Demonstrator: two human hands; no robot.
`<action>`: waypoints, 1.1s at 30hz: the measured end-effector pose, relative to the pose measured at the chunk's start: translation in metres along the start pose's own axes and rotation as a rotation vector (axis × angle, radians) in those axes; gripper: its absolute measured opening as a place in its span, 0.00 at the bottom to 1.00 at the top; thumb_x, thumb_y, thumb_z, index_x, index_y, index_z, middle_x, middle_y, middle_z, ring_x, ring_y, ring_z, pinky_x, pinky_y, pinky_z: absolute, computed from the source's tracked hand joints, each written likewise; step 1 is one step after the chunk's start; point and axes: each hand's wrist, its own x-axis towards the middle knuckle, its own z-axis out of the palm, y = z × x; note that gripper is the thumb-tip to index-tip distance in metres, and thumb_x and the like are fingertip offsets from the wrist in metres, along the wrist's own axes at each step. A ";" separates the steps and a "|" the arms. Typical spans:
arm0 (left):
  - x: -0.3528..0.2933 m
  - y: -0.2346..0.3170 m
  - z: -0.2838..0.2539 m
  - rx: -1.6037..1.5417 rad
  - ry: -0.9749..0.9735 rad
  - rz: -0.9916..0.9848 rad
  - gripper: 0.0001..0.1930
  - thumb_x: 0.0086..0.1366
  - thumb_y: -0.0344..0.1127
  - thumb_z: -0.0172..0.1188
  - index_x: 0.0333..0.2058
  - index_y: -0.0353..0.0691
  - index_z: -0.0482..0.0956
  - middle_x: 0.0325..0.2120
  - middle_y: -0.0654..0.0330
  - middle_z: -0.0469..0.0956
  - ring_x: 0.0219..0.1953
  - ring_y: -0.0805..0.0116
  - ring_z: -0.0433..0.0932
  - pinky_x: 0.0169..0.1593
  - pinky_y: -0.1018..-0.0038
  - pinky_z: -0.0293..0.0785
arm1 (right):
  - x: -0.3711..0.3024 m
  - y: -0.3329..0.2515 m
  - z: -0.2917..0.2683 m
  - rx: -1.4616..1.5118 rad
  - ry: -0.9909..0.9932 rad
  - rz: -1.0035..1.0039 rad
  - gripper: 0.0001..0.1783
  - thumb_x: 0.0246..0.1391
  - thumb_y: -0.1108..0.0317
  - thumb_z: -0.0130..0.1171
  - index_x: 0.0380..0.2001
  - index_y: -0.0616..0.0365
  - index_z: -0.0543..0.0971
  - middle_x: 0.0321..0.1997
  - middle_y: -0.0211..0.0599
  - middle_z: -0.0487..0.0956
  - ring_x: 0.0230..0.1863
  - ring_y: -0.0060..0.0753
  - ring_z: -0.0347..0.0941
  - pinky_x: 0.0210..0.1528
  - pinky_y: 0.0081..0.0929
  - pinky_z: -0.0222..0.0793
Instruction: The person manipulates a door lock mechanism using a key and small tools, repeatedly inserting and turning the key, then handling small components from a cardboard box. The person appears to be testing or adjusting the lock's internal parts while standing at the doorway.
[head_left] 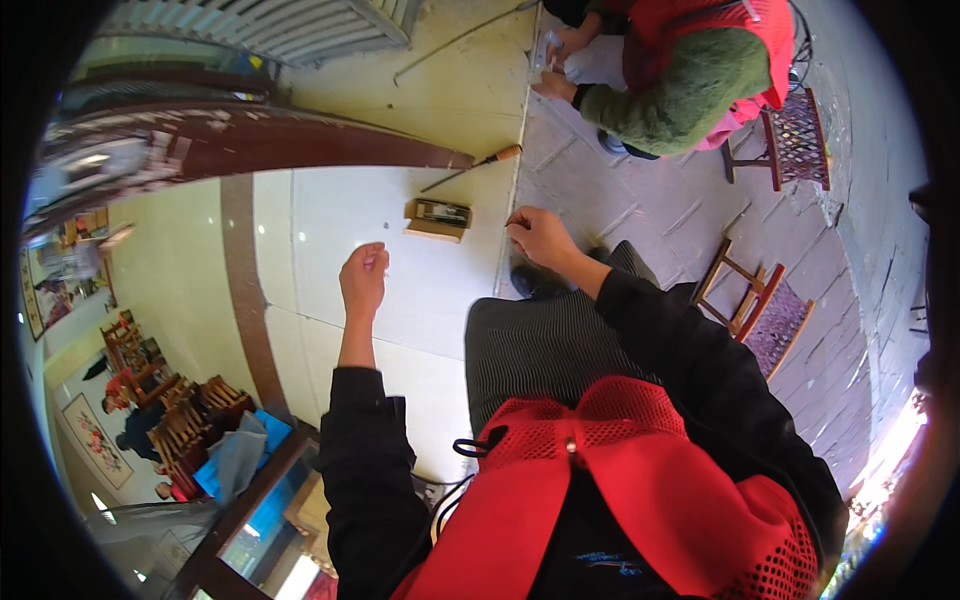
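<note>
My left hand [363, 283] is raised over the pale tiled floor, its fingers curled and pressed together. Whatever it may hold is too small to make out. My right hand [543, 238] is to the right with thumb and forefinger pinched; a thing between them cannot be told. Between and beyond my hands lies a small open cardboard box [424, 230] with dark contents. Past the box, a long thin tool with a wooden handle [508, 153] rests on the floor. A tiny dark speck [386, 226] lies near my left fingertips.
At the upper right a person in a red vest and green sleeves [680, 95] bends over their own hands. Wooden folding stools [775, 322] stand on the grey paving. A brown door edge [300, 140] juts in from the left. A thin metal rod [465, 42] lies farther off.
</note>
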 end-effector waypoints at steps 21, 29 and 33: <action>0.161 -0.188 0.188 0.476 0.042 0.191 0.09 0.60 0.41 0.59 0.35 0.48 0.85 0.36 0.58 0.83 0.43 0.55 0.79 0.51 0.58 0.69 | 0.187 0.179 0.031 -0.531 -0.143 -0.225 0.15 0.53 0.58 0.60 0.37 0.59 0.82 0.32 0.41 0.83 0.34 0.41 0.80 0.37 0.36 0.73; 0.111 -0.193 0.197 0.409 -0.132 0.356 0.08 0.61 0.35 0.59 0.33 0.37 0.80 0.38 0.55 0.80 0.46 0.50 0.76 0.51 0.58 0.70 | 0.255 0.172 0.111 -0.718 -0.162 -0.499 0.11 0.53 0.64 0.55 0.35 0.53 0.83 0.36 0.45 0.83 0.39 0.52 0.79 0.39 0.46 0.73; 0.111 -0.199 0.201 0.493 -0.161 0.326 0.08 0.61 0.35 0.58 0.32 0.35 0.79 0.37 0.50 0.79 0.44 0.46 0.76 0.49 0.57 0.72 | 0.264 0.179 0.138 -0.686 -0.242 -0.644 0.10 0.53 0.66 0.53 0.33 0.53 0.83 0.35 0.46 0.83 0.39 0.53 0.78 0.40 0.48 0.73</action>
